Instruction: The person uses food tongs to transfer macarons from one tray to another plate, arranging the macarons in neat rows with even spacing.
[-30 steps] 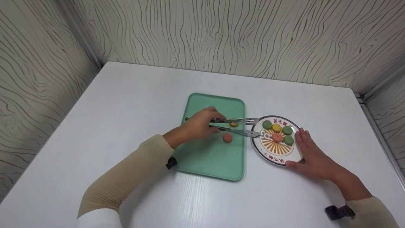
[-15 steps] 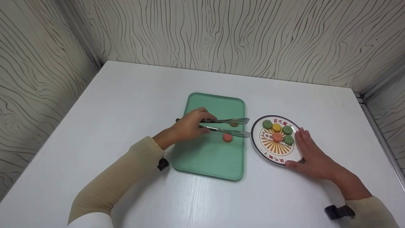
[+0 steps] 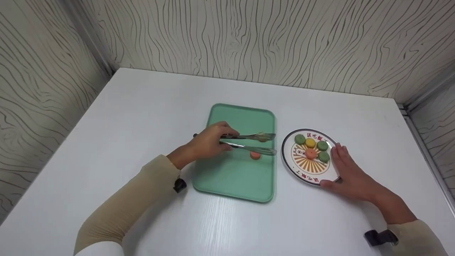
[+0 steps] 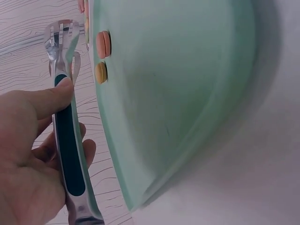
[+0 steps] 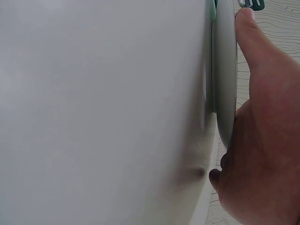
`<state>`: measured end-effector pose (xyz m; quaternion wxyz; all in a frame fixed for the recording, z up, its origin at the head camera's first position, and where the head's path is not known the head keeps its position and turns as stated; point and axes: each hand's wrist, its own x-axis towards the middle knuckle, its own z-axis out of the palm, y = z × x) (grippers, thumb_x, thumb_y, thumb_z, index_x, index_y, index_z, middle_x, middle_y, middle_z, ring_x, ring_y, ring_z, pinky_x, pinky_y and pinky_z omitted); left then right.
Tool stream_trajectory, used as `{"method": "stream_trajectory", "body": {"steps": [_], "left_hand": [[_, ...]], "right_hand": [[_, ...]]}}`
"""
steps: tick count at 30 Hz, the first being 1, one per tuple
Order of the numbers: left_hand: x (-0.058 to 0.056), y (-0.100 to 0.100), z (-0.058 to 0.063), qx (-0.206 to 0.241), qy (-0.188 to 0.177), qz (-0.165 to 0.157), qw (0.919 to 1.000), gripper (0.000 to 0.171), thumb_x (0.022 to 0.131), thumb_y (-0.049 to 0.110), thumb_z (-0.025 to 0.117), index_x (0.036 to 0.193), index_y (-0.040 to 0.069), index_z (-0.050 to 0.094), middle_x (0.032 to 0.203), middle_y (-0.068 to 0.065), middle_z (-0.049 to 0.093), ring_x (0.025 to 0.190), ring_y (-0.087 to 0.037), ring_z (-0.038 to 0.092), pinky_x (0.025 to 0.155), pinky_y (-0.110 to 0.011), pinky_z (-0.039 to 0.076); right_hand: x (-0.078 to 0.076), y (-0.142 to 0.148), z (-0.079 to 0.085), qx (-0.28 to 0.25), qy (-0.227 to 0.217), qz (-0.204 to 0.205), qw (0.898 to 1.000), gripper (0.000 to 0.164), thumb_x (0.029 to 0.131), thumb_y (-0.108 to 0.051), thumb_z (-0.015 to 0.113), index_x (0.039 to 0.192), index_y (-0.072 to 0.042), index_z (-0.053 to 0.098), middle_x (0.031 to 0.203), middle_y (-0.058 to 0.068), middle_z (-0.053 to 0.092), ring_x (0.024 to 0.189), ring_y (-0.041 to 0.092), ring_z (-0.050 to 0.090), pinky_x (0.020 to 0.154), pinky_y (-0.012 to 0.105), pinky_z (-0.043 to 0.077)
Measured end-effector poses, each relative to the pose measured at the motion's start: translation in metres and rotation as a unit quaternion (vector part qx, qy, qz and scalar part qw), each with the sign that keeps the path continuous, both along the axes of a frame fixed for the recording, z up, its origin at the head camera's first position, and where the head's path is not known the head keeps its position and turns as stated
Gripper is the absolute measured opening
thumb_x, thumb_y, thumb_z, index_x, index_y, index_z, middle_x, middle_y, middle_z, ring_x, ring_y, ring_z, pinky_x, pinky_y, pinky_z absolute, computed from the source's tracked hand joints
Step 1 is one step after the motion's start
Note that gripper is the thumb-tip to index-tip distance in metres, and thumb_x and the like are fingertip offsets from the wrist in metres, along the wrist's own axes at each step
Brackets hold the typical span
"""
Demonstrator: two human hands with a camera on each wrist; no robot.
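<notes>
My left hand [image 3: 209, 142] grips a pair of metal tongs [image 4: 70, 150] with dark teal handle inlays, their arms apart with nothing between the tips. Below the tongs is a green tray [image 3: 234, 181]. On it lie a pink macaron [image 4: 103, 44] and a yellow macaron [image 4: 101, 72], both partly overlapped by the tongs in the head view. To the right stands a round patterned plate [image 3: 295, 170], its rim touched by the spread fingers and thumb of my right hand [image 3: 352, 179]. The plate bears three green macarons [image 3: 322, 145], a yellow one [image 3: 310, 143] and a pink one [image 3: 311, 153].
Tray and plate stand side by side on a white table [image 3: 160, 96], a narrow gap between them. A wood-grain patterned wall [image 3: 234, 39] rises behind the table's far edge. Black camera straps [image 3: 380, 237] show at both wrists.
My left hand has drawn the tongs leftward, from the plate's left rim back over the tray. The right hand, the plate and its macarons look unchanged.
</notes>
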<state>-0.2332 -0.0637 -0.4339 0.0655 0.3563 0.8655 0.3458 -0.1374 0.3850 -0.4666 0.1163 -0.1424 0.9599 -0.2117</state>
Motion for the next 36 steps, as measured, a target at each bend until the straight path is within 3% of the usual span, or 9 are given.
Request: {"method": "stream_trajectory", "body": {"steps": [8,16,36], "left_hand": [[0.002,-0.006,-0.002,-0.014,-0.012,0.015,0.9997,0.038,0.089,0.005,0.078,0.126,0.006,0.071,0.116,-0.009,0.064,0.106,-0.020,0.058,0.093,-0.036,0.052],[0.004,-0.014,-0.004,-0.008,-0.007,0.002,0.9999,0.037,0.088,0.003,0.079,0.124,0.001,0.071,0.113,-0.011,0.066,0.104,-0.023,0.059,0.092,-0.039,0.052],[0.005,-0.018,-0.006,-0.039,-0.022,0.012,0.9989,0.036,0.087,0.004,0.080,0.122,0.003,0.073,0.113,-0.010,0.066,0.102,-0.021,0.059,0.090,-0.037,0.052]], "right_hand": [[-0.001,0.000,0.001,0.003,-0.001,0.002,1.000,0.116,0.090,-0.049,0.073,0.158,0.009,-0.002,0.166,0.028,-0.012,0.152,0.045,-0.013,0.117,0.068,0.012],[-0.002,0.000,0.000,0.003,-0.002,0.000,1.000,0.116,0.090,-0.049,0.073,0.158,0.009,-0.001,0.166,0.027,-0.011,0.152,0.043,-0.013,0.116,0.069,0.013],[-0.001,-0.001,0.001,0.009,-0.004,-0.002,1.000,0.117,0.090,-0.051,0.072,0.158,0.009,-0.002,0.166,0.027,-0.011,0.152,0.043,-0.014,0.114,0.070,0.015]]}}
